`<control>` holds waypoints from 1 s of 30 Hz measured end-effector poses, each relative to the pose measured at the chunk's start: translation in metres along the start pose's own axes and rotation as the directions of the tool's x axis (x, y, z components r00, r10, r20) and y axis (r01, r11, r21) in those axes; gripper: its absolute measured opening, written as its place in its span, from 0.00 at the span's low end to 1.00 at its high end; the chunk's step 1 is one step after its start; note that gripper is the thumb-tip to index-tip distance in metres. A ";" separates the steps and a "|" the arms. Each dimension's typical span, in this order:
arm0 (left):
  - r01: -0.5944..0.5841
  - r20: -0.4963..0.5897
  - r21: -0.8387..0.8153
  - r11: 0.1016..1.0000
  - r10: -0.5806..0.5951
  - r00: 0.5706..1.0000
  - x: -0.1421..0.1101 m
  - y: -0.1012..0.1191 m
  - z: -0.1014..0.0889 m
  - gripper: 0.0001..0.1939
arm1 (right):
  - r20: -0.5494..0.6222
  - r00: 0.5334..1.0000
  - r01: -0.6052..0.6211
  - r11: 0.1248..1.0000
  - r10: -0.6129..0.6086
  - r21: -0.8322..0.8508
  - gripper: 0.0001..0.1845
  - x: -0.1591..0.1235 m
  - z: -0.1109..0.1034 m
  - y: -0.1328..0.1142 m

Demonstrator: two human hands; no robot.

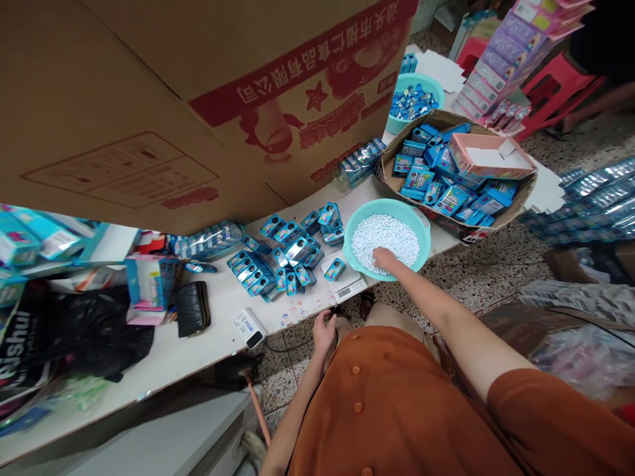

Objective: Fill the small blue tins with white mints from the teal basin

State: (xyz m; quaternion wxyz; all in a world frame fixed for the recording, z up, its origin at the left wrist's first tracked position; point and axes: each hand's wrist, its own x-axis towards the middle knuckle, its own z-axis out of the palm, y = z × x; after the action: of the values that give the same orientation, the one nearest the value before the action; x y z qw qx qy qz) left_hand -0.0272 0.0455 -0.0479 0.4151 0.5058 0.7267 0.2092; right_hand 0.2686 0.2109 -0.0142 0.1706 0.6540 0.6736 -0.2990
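My right hand (385, 259) reaches into a turquoise bowl (349, 221) full of small white pellets (391, 231). Its fingers are bunched together among the pellets, with the tips hidden. Low at the table's front edge, my left hand (324, 330) is held close to my body with curled fingers; whatever it may hold cannot be made out. Several small blue tins (297, 251) with dark round openings are grouped left of the bowl. A single tin (335, 269) lies nearest the bowl, beside a small digital scale (350, 289).
A large cardboard carton (198, 86) looms behind the table (198, 360). An open box (384, 165) of blue packs stands right of it, before another turquoise bowl (439, 89). A black wallet (192, 308) and a white device (248, 327) lie left.
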 end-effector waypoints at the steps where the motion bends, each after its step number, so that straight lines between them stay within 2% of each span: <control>1: 0.002 0.001 0.002 1.000 -0.002 1.000 0.000 0.001 0.000 0.14 | 0.010 1.000 -0.013 1.000 0.013 0.001 0.13 0.002 0.000 -0.001; 10: 0.019 0.038 0.024 1.000 -0.020 0.999 0.004 -0.001 0.000 0.17 | 0.061 0.998 -0.034 0.998 0.031 0.054 0.09 0.007 -0.006 -0.002; 15: 0.014 0.027 0.022 1.000 -0.015 1.000 0.005 -0.005 -0.002 0.17 | 0.031 0.998 -0.050 0.992 0.046 0.116 0.09 0.007 -0.010 0.009; 17: 0.020 0.023 0.022 1.000 -0.021 1.000 0.004 -0.007 -0.003 0.17 | 0.024 0.997 -0.078 0.979 0.075 0.189 0.07 0.006 -0.009 0.016; 18: 0.021 0.021 0.023 1.000 -0.021 1.000 0.004 -0.008 -0.003 0.17 | 0.025 0.995 -0.100 0.950 0.097 0.297 0.07 0.005 -0.008 0.020; 19: 0.019 0.020 0.022 1.000 -0.019 1.000 0.003 -0.009 -0.003 0.17 | 0.032 0.992 -0.122 0.881 0.121 0.457 0.08 0.003 -0.008 0.024; 20: 0.018 0.022 0.020 1.000 -0.018 1.000 0.002 -0.010 -0.003 0.16 | 0.048 0.989 -0.137 0.751 0.139 0.646 0.08 0.001 -0.007 0.027; 22: 0.025 0.026 0.017 1.000 -0.025 0.999 0.002 -0.011 -0.002 0.16 | 0.095 0.987 -0.132 0.324 0.128 0.937 0.06 -0.005 -0.006 0.034; 24: 0.039 0.035 0.018 0.999 -0.040 0.999 0.002 -0.012 -0.001 0.16 | 0.126 0.991 -0.123 -0.068 0.044 0.990 0.04 -0.012 -0.007 0.039; 25: 0.047 0.038 0.020 0.999 -0.048 0.998 0.002 -0.012 0.000 0.16 | 0.135 0.991 -0.135 -0.205 -0.013 0.969 0.05 -0.016 -0.008 0.041; 27: 0.058 0.046 0.020 0.998 -0.058 0.997 0.004 -0.011 0.002 0.16 | 0.124 0.983 -0.167 -0.368 -0.137 0.915 0.05 -0.024 -0.011 0.042; 28: 0.059 0.052 0.019 0.998 -0.060 0.997 0.005 -0.010 0.002 0.16 | 0.111 0.975 -0.182 -0.408 -0.192 0.895 0.05 -0.027 -0.012 0.042; 30: 0.060 0.058 0.019 0.998 -0.061 0.996 0.008 -0.006 0.003 0.15 | 0.094 0.961 -0.202 -0.425 -0.262 0.882 0.03 -0.031 -0.015 0.039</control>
State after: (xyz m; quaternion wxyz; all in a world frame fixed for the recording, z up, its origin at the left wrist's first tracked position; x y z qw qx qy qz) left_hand -0.0296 0.0504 -0.0572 0.4382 0.4929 0.7310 0.1753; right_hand 0.3123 0.1949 0.0090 -0.3791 0.4225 0.0922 -0.8181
